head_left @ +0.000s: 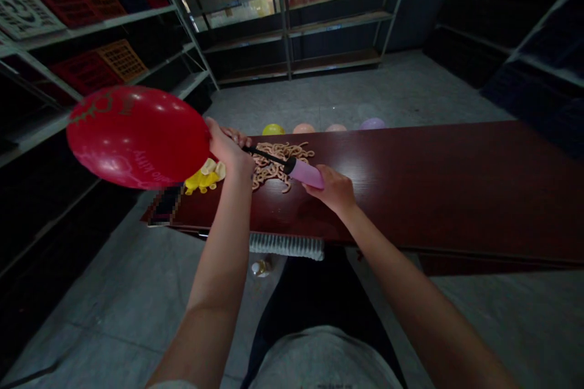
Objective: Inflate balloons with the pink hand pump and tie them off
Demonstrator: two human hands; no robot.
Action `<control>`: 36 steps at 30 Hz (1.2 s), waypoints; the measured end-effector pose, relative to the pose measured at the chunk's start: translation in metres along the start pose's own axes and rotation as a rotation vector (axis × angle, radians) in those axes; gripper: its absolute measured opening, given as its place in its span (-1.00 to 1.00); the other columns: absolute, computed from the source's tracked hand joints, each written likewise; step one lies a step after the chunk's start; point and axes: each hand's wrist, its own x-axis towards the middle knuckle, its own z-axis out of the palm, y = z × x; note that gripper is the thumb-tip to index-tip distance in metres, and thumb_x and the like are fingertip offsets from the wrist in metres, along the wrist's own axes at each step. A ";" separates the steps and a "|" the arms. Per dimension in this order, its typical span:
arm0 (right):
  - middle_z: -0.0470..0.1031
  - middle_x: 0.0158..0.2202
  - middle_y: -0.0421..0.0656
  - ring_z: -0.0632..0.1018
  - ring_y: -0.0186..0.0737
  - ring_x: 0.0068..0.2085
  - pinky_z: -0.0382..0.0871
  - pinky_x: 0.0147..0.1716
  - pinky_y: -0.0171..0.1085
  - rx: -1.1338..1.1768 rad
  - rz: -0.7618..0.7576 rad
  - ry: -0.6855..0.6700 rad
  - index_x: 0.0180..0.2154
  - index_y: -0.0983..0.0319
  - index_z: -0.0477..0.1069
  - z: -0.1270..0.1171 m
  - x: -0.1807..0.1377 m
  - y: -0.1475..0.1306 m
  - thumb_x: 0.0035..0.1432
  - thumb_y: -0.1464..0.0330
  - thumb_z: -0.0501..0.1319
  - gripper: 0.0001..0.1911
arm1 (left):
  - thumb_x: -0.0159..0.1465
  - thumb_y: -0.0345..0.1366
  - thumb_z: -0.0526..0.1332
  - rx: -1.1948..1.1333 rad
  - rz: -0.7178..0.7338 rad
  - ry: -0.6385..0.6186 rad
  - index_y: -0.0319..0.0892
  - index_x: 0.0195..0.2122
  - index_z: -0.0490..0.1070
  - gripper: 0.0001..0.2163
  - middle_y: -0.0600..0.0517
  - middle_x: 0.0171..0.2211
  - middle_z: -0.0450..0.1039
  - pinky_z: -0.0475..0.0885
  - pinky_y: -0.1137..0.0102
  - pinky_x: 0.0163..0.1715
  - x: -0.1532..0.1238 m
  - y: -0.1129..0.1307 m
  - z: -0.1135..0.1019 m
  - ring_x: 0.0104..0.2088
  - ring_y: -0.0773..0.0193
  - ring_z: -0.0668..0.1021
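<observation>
A large red inflated balloon (141,137) with printed writing stretches out to the left of my left hand (229,141). That hand is closed at the balloon's neck, where the hand pump's front end also lies; the joint between them is hidden by my fingers. My right hand (335,188) is wrapped round the pink part of the balloon pump (306,173), and its black rod shows between my two hands. Under the pump, a pile of beige curly strands (274,179) lies on the table. Flat yellow and cream balloons (201,180) rest below the red one.
The dark red table (433,182) runs far to the right. Tops of several pastel balloons (272,129) show behind its far edge. A blurred-out dark flat object (165,203) lies at the left corner. Shelves (335,64) stand behind and at left. A bottle (260,268) is on the floor.
</observation>
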 end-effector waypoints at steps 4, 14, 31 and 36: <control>0.63 -0.22 -0.07 0.61 -0.11 -0.27 0.20 -0.39 -0.27 0.004 0.065 0.020 -0.05 0.24 0.44 0.004 0.002 0.002 0.22 0.00 0.21 -0.52 | 0.42 -0.06 0.12 0.072 -0.107 -0.049 -0.12 -0.57 0.00 -0.53 0.23 -0.75 -0.06 -0.01 0.49 -0.75 -0.018 -0.045 0.020 -0.79 0.47 0.09; 0.64 -0.22 -0.07 0.61 -0.12 -0.28 0.19 -0.40 -0.27 -0.028 0.077 0.013 -0.07 0.23 0.45 0.004 0.003 0.000 0.21 -0.01 0.23 -0.53 | 0.36 -0.10 0.19 0.077 -0.186 -0.132 -0.11 -0.61 -0.03 -0.51 0.22 -0.79 -0.03 0.02 0.48 -0.76 -0.027 -0.080 0.002 -0.81 0.44 0.11; 0.64 -0.09 -0.05 0.63 -0.09 -0.19 0.35 -0.26 -0.25 0.019 -0.219 -0.093 0.01 0.20 0.46 -0.002 -0.005 -0.010 0.20 0.03 0.30 -0.52 | 0.44 -0.19 0.05 -0.005 -0.146 0.047 -0.13 -0.53 -0.03 -0.60 0.23 -0.72 -0.08 0.04 0.48 -0.69 0.027 0.041 -0.072 -0.76 0.45 0.07; 0.64 -0.11 -0.06 0.63 -0.10 -0.20 0.34 -0.28 -0.25 0.053 -0.176 -0.063 0.02 0.19 0.46 -0.001 -0.004 -0.007 0.19 0.05 0.31 -0.53 | 0.40 -0.04 0.12 0.000 -0.043 0.014 -0.12 -0.53 -0.03 -0.55 0.23 -0.71 -0.08 0.03 0.49 -0.70 0.033 0.044 -0.060 -0.75 0.46 0.07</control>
